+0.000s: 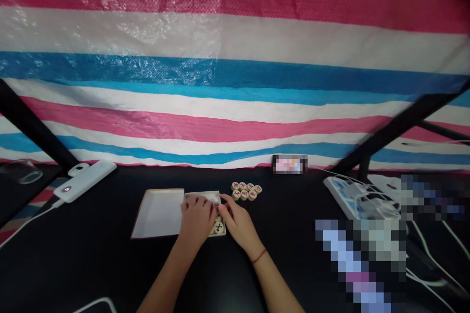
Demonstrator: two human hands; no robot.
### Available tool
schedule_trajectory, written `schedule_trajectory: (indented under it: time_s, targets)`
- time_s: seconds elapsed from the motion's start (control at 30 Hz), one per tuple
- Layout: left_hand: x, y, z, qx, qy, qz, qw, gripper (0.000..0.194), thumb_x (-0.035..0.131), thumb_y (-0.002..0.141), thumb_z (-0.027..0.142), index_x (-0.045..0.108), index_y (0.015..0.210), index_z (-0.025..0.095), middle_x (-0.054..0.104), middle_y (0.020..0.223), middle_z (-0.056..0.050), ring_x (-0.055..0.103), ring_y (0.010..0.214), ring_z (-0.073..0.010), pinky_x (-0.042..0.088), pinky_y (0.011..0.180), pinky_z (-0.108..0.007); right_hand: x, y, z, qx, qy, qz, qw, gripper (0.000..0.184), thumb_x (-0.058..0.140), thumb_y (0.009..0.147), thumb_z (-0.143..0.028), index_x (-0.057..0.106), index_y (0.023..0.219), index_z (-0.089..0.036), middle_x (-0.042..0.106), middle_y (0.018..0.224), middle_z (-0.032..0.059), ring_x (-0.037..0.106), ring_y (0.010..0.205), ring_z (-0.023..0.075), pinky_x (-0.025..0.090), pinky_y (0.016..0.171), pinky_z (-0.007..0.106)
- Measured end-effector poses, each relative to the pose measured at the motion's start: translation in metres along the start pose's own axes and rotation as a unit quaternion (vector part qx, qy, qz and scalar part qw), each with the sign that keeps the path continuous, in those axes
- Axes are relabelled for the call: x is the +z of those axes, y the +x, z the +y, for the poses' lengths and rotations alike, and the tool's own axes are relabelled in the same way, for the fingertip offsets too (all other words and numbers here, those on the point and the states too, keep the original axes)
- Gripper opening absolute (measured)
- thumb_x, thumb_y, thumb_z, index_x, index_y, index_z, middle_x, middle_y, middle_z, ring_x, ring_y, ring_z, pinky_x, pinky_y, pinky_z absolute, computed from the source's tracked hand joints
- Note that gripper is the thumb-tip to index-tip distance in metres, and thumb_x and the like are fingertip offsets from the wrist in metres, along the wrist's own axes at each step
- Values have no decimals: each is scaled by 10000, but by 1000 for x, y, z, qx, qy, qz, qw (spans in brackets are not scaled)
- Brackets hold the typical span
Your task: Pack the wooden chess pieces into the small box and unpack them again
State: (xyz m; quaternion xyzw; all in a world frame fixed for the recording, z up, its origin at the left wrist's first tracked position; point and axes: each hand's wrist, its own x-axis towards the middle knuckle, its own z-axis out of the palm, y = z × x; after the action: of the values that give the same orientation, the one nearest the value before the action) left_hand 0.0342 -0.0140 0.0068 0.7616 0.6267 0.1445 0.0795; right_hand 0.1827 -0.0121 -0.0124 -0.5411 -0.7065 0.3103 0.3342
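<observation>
A shallow white box [222, 233] stands in front of me on the black table, with round Chinese chess pieces [218, 227] inside. My left hand [198, 217] reaches over the box from the left; its fingers bend down into it and cover much of the inside. At the right wall is my right hand [237, 220], its thumb and forefinger curled over the edge close to the left fingertips. A red-marked piece [216, 204] shows between the two hands. What the fingertips grip is hidden. Just beyond the right hand, several red-marked pieces [244, 190] lie together in two rows.
The open lid [159, 212] lies left of the box. A white power bank [86, 181] with a cable is at the far left, near a clear glass [24, 173]. A phone [289, 164] stands at the back. Right are a power strip [341, 195] and cables. Striped sheeting [220, 73] hangs behind.
</observation>
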Motion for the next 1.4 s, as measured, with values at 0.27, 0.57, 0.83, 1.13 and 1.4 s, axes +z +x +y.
schedule_trajectory:
  time_s: [0.27,0.57,0.83,1.13,1.4]
  targets:
    - [0,3,9,-59,-42,-1,997,201,504,901,315,675,919,211,725,891,-61,572,1007,-282,309,862,-453,0,0,-1,12,-8,2,1000,368,404,957,-417,553,1231,-223,687,887,25,652,811,178,471,721,243]
    - [1,2,14,-31,-73,7,997,137,508,881,274,620,930,210,716,914,-45,639,903,-253,315,886,-453,0,-1,-3,0,-17,5,1000,368,402,959,-413,548,1244,-231,695,892,28,665,827,187,483,760,262]
    - [9,5,8,9,-102,57,993,103,513,880,193,604,914,224,699,945,-27,641,907,-225,367,877,-410,1,0,-1,-18,-17,71,997,315,413,958,-373,600,1149,-207,700,956,51,661,868,189,497,788,284]
    - [8,5,6,66,-284,167,942,201,478,918,242,644,1031,231,655,1020,-45,631,961,-185,506,851,-317,5,1,-1,-151,-53,121,980,298,570,847,-252,599,1138,-194,677,981,82,627,864,205,523,796,345]
    - [14,0,4,78,-298,124,943,236,513,904,238,631,1108,251,623,1112,-46,614,1039,-187,502,927,-327,6,0,2,-163,-25,128,978,277,555,842,-199,619,1111,-199,689,972,77,645,876,195,534,797,328]
